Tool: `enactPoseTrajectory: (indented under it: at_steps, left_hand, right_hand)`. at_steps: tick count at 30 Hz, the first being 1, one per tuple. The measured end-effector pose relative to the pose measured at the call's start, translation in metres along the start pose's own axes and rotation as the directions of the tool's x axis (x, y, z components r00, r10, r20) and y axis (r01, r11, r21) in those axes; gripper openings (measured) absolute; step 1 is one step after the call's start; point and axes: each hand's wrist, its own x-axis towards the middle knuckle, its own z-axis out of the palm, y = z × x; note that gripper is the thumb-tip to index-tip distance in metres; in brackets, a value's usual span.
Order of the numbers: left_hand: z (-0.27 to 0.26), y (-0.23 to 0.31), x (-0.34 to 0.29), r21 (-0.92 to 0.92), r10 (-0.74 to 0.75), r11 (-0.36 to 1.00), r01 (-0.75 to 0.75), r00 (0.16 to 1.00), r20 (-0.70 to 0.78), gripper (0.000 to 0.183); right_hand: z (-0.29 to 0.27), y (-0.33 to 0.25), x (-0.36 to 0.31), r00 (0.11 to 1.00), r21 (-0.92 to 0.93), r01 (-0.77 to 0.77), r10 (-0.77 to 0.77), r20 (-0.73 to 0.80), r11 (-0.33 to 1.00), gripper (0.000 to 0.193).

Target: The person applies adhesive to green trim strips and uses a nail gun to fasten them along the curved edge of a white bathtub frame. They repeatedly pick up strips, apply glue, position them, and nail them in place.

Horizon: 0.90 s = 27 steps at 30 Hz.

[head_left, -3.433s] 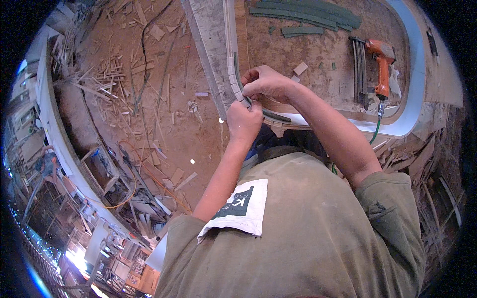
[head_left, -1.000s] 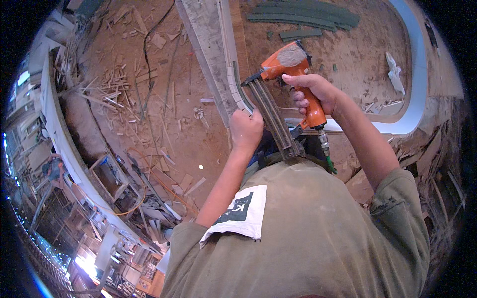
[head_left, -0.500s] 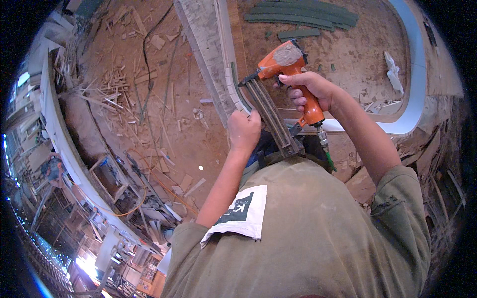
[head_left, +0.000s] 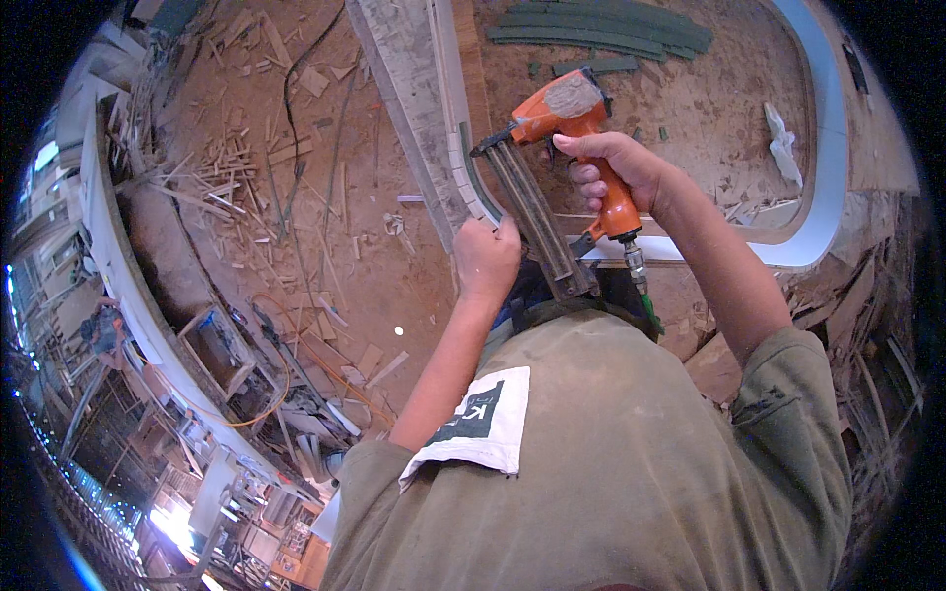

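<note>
The person's right hand point(head_left: 616, 172) is closed around the handle of an orange pneumatic nail gun with a long dark metal magazine point(head_left: 562, 167), its nose set at about ten o'clock from that hand, against a thin grey-green curved strip of trim point(head_left: 471, 175) that runs along the pale curved edge of a wooden workpiece point(head_left: 419, 98). The left hand point(head_left: 485, 258), at about seven o'clock from the gun's nose, is clenched with its fingers pressing the strip down onto that edge. The gun looks fairly heavy and rigid, front-loaded by its magazine, so the handle by the trigger seems the sensible place to grip it; a green air hose point(head_left: 645, 300) hangs from its base at six o'clock and would likely tug a little. The strip looks light and bendy, probably best held flat and close to the nailing spot, fingers clear of the nose. More green strips point(head_left: 601, 30) lie stacked at twelve o'clock on a dusty brown board point(head_left: 709, 108). The only label I can see is a white rectangular patch with a dark square point(head_left: 473, 424) on the shoulder of the person's olive shirt, at about seven o'clock. Wood offcuts and splinters point(head_left: 236, 167) litter the floor at nine o'clock.
</note>
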Motion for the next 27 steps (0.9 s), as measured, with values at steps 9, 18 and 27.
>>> enactPoseTrajectory:
  at_steps: [9,18,27]
  left_hand:
    - [-0.004,-0.006,0.003,0.049,-0.019,0.999,0.018,1.0,0.016,0.037]
    - [-0.001,0.002,-0.001,0.015,-0.021,1.0,0.021,1.0,0.004,0.037]
    - [-0.001,0.001,-0.002,0.001,-0.059,0.998,0.059,0.998,0.008,0.035]
  right_hand:
    - [-0.007,-0.004,-0.015,0.996,0.041,0.065,-0.063,-0.063,0.997,0.031]
    - [-0.109,-0.04,-0.1,0.804,-0.218,0.266,-0.341,-0.488,0.939,0.031]
    - [-0.201,-0.061,-0.114,0.682,-0.305,0.383,-0.489,-0.544,0.872,0.038]
